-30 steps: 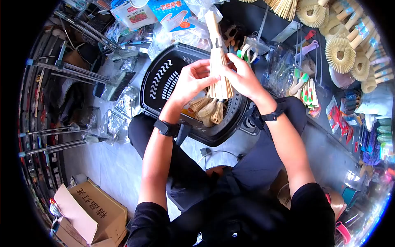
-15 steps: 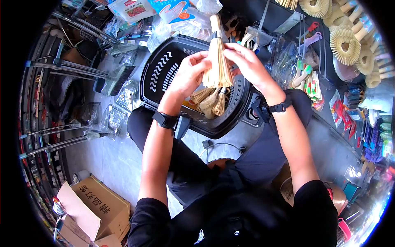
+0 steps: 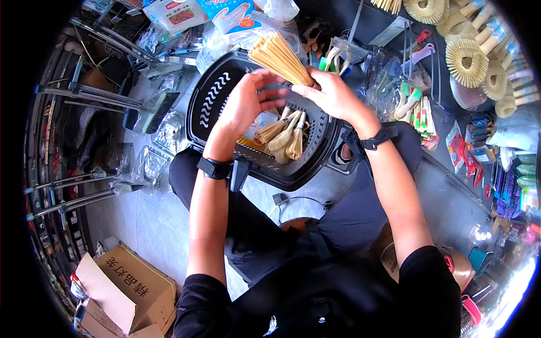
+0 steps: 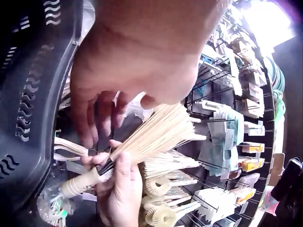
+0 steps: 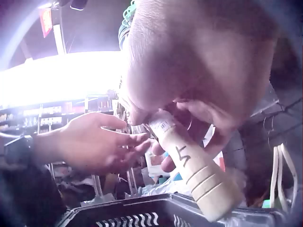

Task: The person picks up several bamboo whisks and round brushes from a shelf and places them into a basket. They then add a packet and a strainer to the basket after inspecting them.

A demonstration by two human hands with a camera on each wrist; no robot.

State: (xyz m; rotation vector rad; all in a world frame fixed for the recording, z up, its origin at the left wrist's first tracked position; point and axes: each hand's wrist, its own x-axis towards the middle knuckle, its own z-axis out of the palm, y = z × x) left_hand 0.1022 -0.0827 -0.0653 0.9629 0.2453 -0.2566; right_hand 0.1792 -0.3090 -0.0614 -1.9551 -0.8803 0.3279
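Note:
My right hand (image 3: 337, 100) grips a bamboo pot-scrubbing brush (image 3: 276, 55) where handle and bristles meet. Its fanned pale bristles point up and left in the head view. The round wooden handle (image 5: 201, 177) juts out past the fingers in the right wrist view, with dark marks on it. Just left of the brush, my left hand (image 3: 243, 104) is raised with loosely spread fingers, holding nothing. Below both hands stands a black plastic basket (image 3: 196, 112) with wavy slots. Inside it lie several smaller brushes (image 3: 282, 135) with pale bristles.
Round-headed brushes (image 3: 468, 62) hang on the right, above green-and-white handled brushes (image 3: 417, 112). Long-handled tools (image 3: 101, 96) lean at the left. An opened cardboard box (image 3: 135, 281) sits on the floor at lower left. Plastic-wrapped packages (image 3: 180, 14) lie beyond the basket.
The brush has turned from upright, bristles down, to bristles up and left. My left hand has come away from it, while the right hand keeps hold.

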